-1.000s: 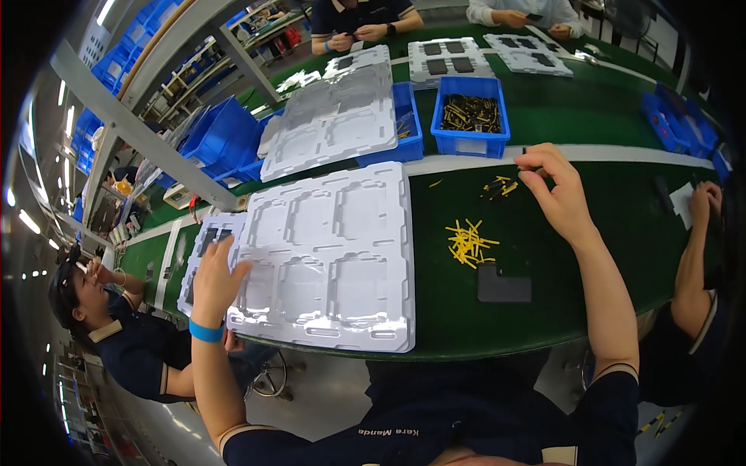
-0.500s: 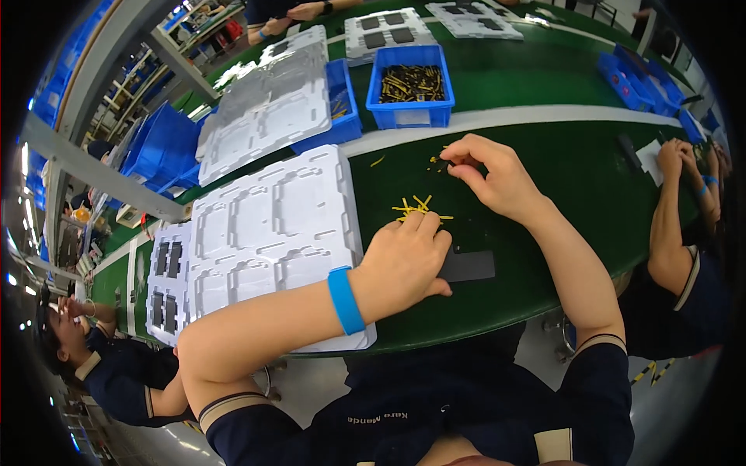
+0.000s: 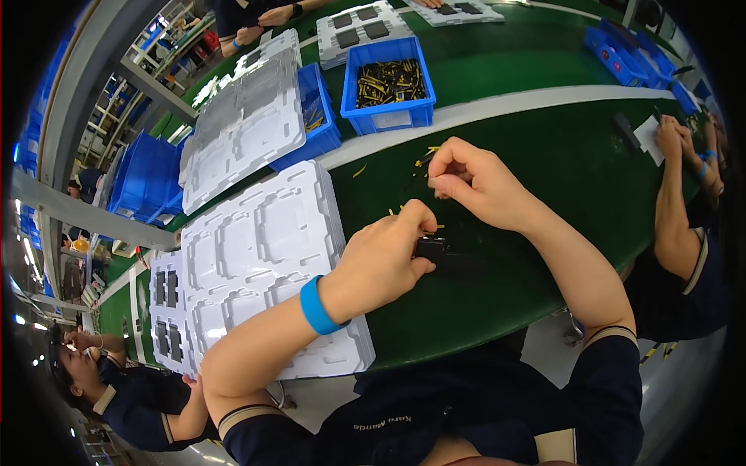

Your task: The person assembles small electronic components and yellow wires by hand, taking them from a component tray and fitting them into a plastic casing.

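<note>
Centre frame, the left hand (image 3: 379, 255) pinches a dark block (image 3: 432, 248) — just below the right hand (image 3: 488, 188), fingertips closed together; whether on anything, I cannot tell.

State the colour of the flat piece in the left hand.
The flat piece is black or nearly so; the head view shows it best.

Two hands (image 3: 381, 252), black block (image 3: 432, 248) in left

A flat black piece (image 3: 431, 248), partly covered, is held in the left fingers (image 3: 422, 214). Yellow strips (image 3: 440, 226) lie just beyond.
</note>
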Tool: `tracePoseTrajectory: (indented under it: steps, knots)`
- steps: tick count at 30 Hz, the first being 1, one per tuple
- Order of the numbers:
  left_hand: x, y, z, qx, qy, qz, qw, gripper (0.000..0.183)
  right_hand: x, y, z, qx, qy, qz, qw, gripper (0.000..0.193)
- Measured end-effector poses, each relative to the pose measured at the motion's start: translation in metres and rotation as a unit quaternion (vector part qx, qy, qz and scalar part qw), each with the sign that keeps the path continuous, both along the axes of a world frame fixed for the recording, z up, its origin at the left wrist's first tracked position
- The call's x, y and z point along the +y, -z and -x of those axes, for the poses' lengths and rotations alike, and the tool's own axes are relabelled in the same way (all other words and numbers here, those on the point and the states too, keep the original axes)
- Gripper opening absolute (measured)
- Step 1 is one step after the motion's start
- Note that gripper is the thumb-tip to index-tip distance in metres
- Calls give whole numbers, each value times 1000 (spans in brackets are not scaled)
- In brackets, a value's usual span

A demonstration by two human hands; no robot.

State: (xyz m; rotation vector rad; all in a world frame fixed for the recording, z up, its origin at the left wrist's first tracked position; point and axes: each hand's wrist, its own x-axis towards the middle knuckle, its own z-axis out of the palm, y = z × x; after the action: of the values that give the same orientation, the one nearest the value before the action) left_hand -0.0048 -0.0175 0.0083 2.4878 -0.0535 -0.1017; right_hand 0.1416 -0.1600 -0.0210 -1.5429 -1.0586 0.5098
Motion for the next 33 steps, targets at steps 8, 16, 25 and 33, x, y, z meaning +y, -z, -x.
tracePoseTrajectory:
  steps: [8, 16, 25, 33]
  knots:
    - [10, 7, -5, -23, -90, 233, 968, 15, -1, -15, 10, 158, 5, -19, 987, 9]
    - [11, 2, -6, 12, -126, 218, 968, 16, -2, -14, 17, 176, 16, -28, 984, 6]
    - [11, 5, -7, -2, -122, 231, 965, 17, 0, -14, 24, 103, 49, 11, 993, 10]
    - [12, 5, -7, 3, -126, 230, 965, 17, 3, -5, 27, 83, 76, -15, 994, 10]
